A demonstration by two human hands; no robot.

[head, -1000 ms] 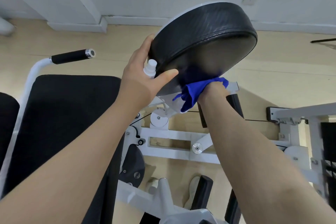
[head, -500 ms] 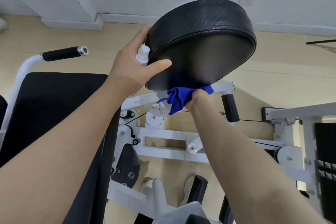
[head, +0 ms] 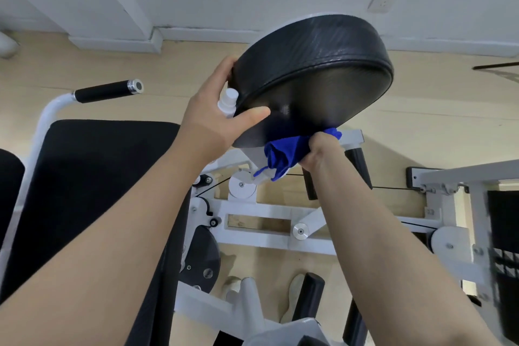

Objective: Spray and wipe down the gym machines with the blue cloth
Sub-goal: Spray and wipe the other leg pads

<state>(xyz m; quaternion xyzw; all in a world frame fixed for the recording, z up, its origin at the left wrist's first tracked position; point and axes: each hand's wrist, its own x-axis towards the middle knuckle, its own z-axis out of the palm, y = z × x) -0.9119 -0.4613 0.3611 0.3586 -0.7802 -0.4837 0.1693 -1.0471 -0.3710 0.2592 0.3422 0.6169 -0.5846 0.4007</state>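
A round black padded cushion (head: 317, 64) of the gym machine is tilted up in front of me. My left hand (head: 216, 112) grips its left edge, thumb on the face and fingers behind, with a small white spray bottle (head: 228, 101) tucked in the same hand. My right hand (head: 320, 152) holds the bunched blue cloth (head: 283, 153) against the cushion's lower rim, above the white frame (head: 269, 230).
A black bench pad (head: 92, 191) lies at the left under a white bar with a black grip (head: 106, 91). White frame parts, pulleys and cables cross the floor below. A weight stack (head: 502, 247) stands at the right. Wall and socket (head: 384, 0) lie behind.
The cloth and my right hand slid along the cushion's lower rim, left then back right. My left hand kept its grip on the cushion edge and bottle.
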